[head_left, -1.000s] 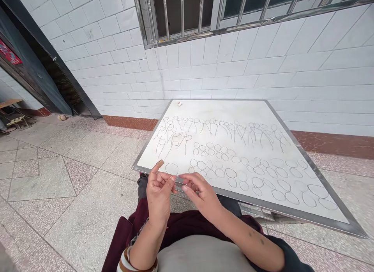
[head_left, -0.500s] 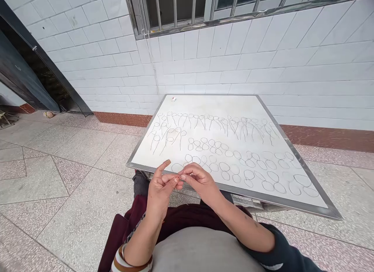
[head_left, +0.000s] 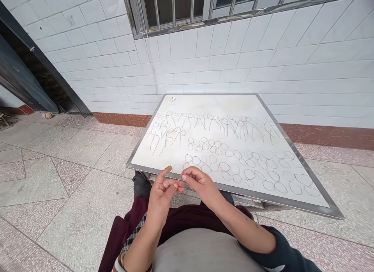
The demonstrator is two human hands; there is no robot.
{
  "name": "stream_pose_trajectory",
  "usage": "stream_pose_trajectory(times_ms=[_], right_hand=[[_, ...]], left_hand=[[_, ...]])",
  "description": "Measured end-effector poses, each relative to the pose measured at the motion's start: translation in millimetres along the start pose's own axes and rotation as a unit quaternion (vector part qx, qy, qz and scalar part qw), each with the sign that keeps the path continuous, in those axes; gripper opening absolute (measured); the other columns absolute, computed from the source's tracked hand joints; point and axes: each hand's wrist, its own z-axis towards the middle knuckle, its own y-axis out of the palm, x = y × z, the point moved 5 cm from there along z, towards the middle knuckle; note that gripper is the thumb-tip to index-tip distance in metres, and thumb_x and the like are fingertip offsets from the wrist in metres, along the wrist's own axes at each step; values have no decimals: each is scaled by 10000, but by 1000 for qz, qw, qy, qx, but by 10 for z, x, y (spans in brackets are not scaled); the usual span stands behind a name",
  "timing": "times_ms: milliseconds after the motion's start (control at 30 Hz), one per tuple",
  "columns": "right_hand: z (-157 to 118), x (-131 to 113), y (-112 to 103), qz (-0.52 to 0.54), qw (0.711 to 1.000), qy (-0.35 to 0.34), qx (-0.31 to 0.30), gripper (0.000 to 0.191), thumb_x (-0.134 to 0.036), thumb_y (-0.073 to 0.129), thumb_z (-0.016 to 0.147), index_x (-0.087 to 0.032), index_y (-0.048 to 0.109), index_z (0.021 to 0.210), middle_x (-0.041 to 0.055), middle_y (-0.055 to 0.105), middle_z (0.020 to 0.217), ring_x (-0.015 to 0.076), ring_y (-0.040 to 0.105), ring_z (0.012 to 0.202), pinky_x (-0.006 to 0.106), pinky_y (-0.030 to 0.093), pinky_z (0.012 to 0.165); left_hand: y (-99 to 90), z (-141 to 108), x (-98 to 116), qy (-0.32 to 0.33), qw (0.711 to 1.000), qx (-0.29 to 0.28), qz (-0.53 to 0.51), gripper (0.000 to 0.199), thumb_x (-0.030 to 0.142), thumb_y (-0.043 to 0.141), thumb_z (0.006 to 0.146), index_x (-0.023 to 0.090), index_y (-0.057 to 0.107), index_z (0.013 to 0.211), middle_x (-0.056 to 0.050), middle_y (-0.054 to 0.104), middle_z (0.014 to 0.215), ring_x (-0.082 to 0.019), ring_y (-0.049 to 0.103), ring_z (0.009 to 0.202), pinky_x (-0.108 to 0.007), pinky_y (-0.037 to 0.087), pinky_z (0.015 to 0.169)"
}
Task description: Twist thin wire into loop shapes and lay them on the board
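My left hand and my right hand meet just over the near edge of a white board table. A short, thin wire-like strand runs between their fingertips. The left thumb pinches it against a finger while the left index finger points outward. On the other side, my right thumb and index finger are closed on the strand's upper end. Most of the strand is hidden by the fingers. Beyond the hands lie several thin dark rings and, farther back, rows of loops with long tails.
A metal rim edges the table. At its far left corner sits a small white and red item. A white tiled wall with a barred window stands behind. To the left are a dark doorway and stone floor.
My fingertips have drawn slightly apart, so the thin strand now shows between them. The left index finger has lowered a little. The rings and loops on the table stay put.
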Motion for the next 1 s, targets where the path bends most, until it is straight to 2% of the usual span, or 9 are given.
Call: stream_pose_trajectory(times_ms=[167, 300, 433, 533, 633, 800, 1000], right_hand=[[-25, 26, 36, 7, 998, 42, -40, 207, -388, 561, 843, -197, 620, 897, -5, 648, 757, 116, 510, 642, 250, 385, 589], [-36, -8, 42, -6, 998, 30, -46, 194, -390, 551, 848, -208, 607, 881, -5, 625, 773, 124, 517, 678, 252, 393, 604], [-34, -29, 17, -37, 999, -7, -37, 152, -368, 552, 855, -218, 571, 832, -9, 557, 798, 116, 468, 668, 244, 379, 591], [-31, -15, 11, -41, 998, -1, -51, 135, -356, 527, 870, -226, 551, 845, -14, 529, 790, 115, 443, 646, 248, 370, 586], [-38, -25, 6, -54, 997, 3, -56, 128, -342, 497, 878, -227, 529, 833, -9, 522, 808, 127, 470, 680, 262, 382, 611], [-80, -64, 6, -134, 990, -26, -30, 111, -265, 450, 870, -220, 511, 789, 8, 507, 840, 145, 492, 737, 295, 411, 674], [-113, -23, 8, -154, 988, -12, -7, 125, -284, 437, 867, -222, 480, 768, 0, 474, 784, 147, 467, 693, 298, 409, 644]], left_hand=[[11, -10, 16, 15, 1000, 19, 12, 574, 264, 669, 789, 171, 443, 1309, -28, 721, 805, -140, 654, 703, -309, 495, 781], [19, -26, 38, 35, 998, 24, 43, 552, 248, 659, 796, 177, 453, 1303, -14, 711, 796, -138, 648, 720, -309, 488, 806], [25, -23, 17, 31, 998, -14, 51, 549, 246, 649, 808, 180, 450, 1315, -13, 703, 822, -142, 643, 764, -328, 476, 854], [29, -17, 3, 15, 998, -44, 45, 572, 253, 653, 809, 189, 440, 1337, -18, 700, 834, -155, 646, 801, -338, 469, 866], [29, -9, -15, -8, 997, -59, 39, 623, 255, 675, 790, 191, 425, 1357, -19, 693, 819, -160, 646, 781, -323, 483, 806], [27, 2, -57, -33, 996, -66, 56, 659, 261, 710, 752, 180, 445, 1350, -7, 662, 745, -132, 604, 652, -244, 454, 605], [13, -10, -111, -58, 995, -60, 57, 688, 287, 725, 728, 164, 448, 1345, -17, 668, 770, -97, 558, 553, -225, 418, 534]])
